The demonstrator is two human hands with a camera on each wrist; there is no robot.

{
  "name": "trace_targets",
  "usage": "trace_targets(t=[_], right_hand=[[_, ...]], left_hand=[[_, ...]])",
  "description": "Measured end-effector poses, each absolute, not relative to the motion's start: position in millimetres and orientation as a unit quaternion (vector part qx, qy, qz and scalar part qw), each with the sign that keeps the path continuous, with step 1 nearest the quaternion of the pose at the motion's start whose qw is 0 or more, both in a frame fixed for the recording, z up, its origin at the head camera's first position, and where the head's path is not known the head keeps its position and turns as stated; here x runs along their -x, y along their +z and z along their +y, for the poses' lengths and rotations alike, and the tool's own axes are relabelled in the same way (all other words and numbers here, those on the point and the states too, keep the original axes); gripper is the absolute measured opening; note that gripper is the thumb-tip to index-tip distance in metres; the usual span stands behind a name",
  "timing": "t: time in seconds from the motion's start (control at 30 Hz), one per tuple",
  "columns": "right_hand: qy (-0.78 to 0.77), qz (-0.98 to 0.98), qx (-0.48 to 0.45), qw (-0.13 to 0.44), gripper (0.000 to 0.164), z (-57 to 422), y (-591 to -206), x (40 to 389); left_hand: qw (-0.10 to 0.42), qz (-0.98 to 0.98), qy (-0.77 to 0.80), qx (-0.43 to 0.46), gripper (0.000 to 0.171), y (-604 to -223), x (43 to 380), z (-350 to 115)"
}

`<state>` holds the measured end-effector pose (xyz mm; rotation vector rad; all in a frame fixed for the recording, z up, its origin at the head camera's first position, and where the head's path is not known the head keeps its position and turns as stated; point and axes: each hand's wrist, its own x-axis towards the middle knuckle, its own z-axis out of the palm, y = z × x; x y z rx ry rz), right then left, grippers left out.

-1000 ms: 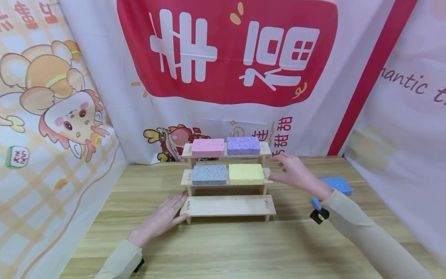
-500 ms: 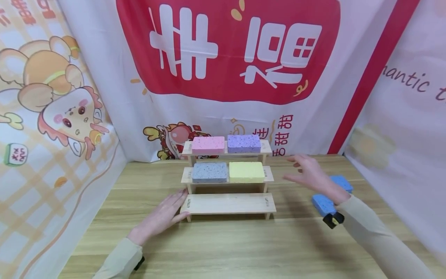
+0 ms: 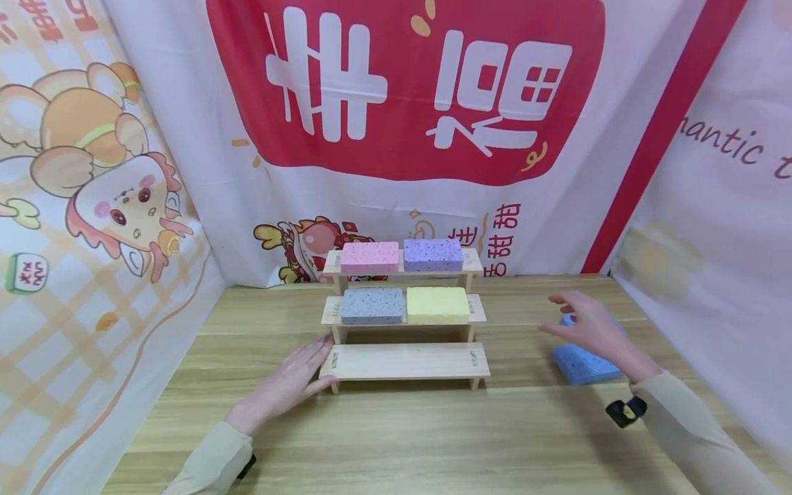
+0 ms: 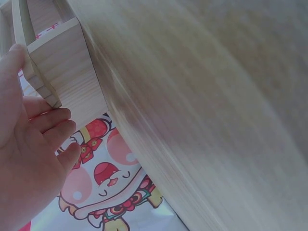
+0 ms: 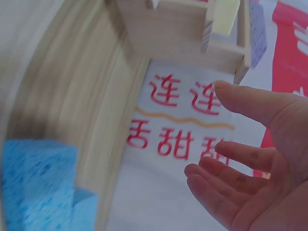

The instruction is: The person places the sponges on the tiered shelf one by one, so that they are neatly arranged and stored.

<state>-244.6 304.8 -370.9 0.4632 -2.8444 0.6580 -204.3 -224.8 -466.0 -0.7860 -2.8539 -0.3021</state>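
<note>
A small three-step wooden display rack [image 3: 405,361] stands on the table. My left hand [image 3: 284,385] holds its lowest step at the left end, with the thumb at the front edge and the fingers behind, as the left wrist view shows. Pink [image 3: 370,257] and purple [image 3: 433,255] sponges lie on the top step. On the middle step are a grey-blue sponge [image 3: 372,306] and a yellow sponge [image 3: 438,305]. My right hand [image 3: 594,330] hovers with relaxed, parted fingers and nothing in them, above two blue sponges [image 3: 584,364], one partly hidden by the hand.
The wood-grain table [image 3: 396,440] reaches back to a white cloth with a red printed panel [image 3: 402,89]. Printed cloths also hang at the left [image 3: 93,289] and right [image 3: 730,289].
My right hand has moved right and slightly down, from the rack's right end to over the blue sponges. The left hand has stayed at the rack.
</note>
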Motion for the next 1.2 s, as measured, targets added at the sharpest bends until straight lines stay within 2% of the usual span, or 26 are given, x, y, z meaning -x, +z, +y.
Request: trace_targets(t=[0.5, 0.9, 1.2], right_hand=[[0.227, -0.961, -0.125, 0.098, 0.059, 369.8, -408.5, 234.5], [0.226, -0.969, -0.081, 0.054, 0.065, 406.1, -433.9, 236.4], [0.230, -0.971, -0.062, 0.018, 0.066, 422.2, -445.6, 233.6]], left_hand=[[0.069, -0.958, -0.105, 0.257, 0.076, -463.8, 203.1, -224.4], [0.062, -0.960, -0.105, 0.253, 0.076, -463.9, 202.8, -223.4], [0.086, -0.956, -0.094, 0.266, 0.075, -466.0, 204.4, -224.1]])
